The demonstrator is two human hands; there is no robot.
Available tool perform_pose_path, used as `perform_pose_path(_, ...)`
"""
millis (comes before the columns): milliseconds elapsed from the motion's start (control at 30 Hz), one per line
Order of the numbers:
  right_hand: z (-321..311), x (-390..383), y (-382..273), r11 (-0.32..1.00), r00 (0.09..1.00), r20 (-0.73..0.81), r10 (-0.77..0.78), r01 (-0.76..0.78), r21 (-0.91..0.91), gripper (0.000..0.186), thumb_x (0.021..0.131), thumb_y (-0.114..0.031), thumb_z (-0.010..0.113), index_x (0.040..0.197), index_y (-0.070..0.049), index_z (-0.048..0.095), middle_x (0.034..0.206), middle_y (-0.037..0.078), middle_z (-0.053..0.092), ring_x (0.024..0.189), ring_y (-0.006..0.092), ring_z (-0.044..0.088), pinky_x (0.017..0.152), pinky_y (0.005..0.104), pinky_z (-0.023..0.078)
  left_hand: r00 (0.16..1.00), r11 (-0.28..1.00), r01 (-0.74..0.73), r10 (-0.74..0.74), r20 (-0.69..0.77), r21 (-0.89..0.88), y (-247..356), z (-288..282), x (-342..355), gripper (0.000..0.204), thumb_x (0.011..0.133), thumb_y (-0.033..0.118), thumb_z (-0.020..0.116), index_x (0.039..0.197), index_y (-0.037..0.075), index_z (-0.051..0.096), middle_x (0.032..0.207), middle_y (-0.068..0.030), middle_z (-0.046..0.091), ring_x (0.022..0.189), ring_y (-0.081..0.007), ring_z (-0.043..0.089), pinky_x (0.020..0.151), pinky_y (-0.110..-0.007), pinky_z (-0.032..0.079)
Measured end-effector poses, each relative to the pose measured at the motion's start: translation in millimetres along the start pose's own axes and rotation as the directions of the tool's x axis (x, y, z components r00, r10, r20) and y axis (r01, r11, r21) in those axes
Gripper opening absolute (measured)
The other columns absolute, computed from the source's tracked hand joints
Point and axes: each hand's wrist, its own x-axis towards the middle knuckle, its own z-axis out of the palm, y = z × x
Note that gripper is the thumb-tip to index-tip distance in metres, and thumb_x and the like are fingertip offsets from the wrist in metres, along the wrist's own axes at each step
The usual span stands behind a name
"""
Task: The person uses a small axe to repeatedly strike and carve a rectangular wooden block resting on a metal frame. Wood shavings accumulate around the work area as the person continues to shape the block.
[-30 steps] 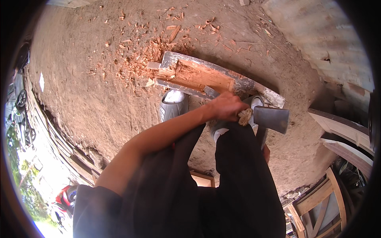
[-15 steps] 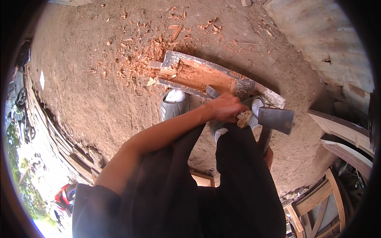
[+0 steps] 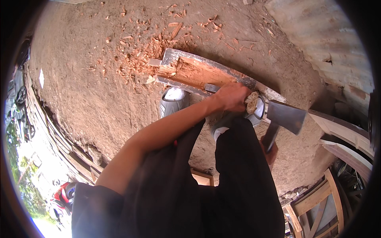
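Note:
My left hand (image 3: 233, 98) is closed round the handle of a chisel. The chisel's flat metal blade (image 3: 211, 87) points left over the hollow of a wooden block (image 3: 202, 73), though its very tip is hard to make out. At the other end, the frayed, battered handle end (image 3: 252, 102) sticks out past my fist. My right hand (image 3: 270, 152), partly behind my knee, grips a hatchet (image 3: 286, 117) by its handle. The hatchet's broad dark head is raised to the right of the chisel's handle end, apart from it. The long block has grey, worn outsides and a freshly cut orange-brown hollow.
Wood chips (image 3: 149, 55) lie heaped on the dirt ground beyond the block's left end. My grey shoes (image 3: 174, 104) stand against the block's near side. A corrugated metal sheet (image 3: 329, 43) rises at the far right, with wooden frames (image 3: 317, 202) at the near right.
The hatchet head has swung a little to the right, away from the chisel's handle end, and turned. My left hand and the chisel have shifted slightly right and farther away.

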Motion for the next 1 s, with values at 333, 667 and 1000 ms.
perform_pose_path(333, 18.6, 18.2, 47.2, 0.987, 1.0, 0.017, -0.007, 0.01, -0.158, 0.024, 0.089, -0.022, 0.074, 0.1, -0.003, 0.065, 0.083, 0.006, 0.064, 0.079, 0.0153, 0.06, 0.073, 0.0329, 0.049, 0.996, 0.995, -0.085, 0.086, -0.015, 0.046, -10.9, 9.9, 0.3, 0.027, 0.067, 0.019, 0.074, 0.09, 0.007, 0.069, 0.083, -0.0194, 0.071, 0.089, -0.0411, 0.07, 0.082, -0.051, 0.056)
perform_pose_path(667, 4.9, 7.7, -15.2, 0.993, 1.0, -0.002, -0.018, 0.018, 0.118, 0.019, 0.088, -0.016, 0.072, 0.093, -0.002, 0.061, 0.074, 0.003, 0.059, 0.062, 0.0115, 0.055, 0.056, 0.0281, 0.043, 0.978, 0.985, -0.163, 0.169, -0.125, 0.05, -18.6, 5.5, -12.0, 0.031, 0.062, 0.014, 0.07, 0.091, 0.005, 0.069, 0.072, -0.0192, 0.068, 0.075, -0.0409, 0.069, 0.068, -0.049, 0.055)
perform_pose_path(1000, -1.6, 8.3, 21.6, 0.997, 1.0, -0.012, -0.024, 0.023, -0.078, 0.021, 0.088, -0.019, 0.074, 0.095, -0.002, 0.063, 0.077, 0.003, 0.061, 0.066, 0.0128, 0.058, 0.062, 0.0291, 0.045, 0.975, 0.986, -0.162, 0.155, -0.159, -0.031, -4.7, 9.4, -4.8, 0.031, 0.065, 0.015, 0.071, 0.094, 0.005, 0.07, 0.078, -0.0199, 0.069, 0.08, -0.0416, 0.069, 0.072, -0.05, 0.055)
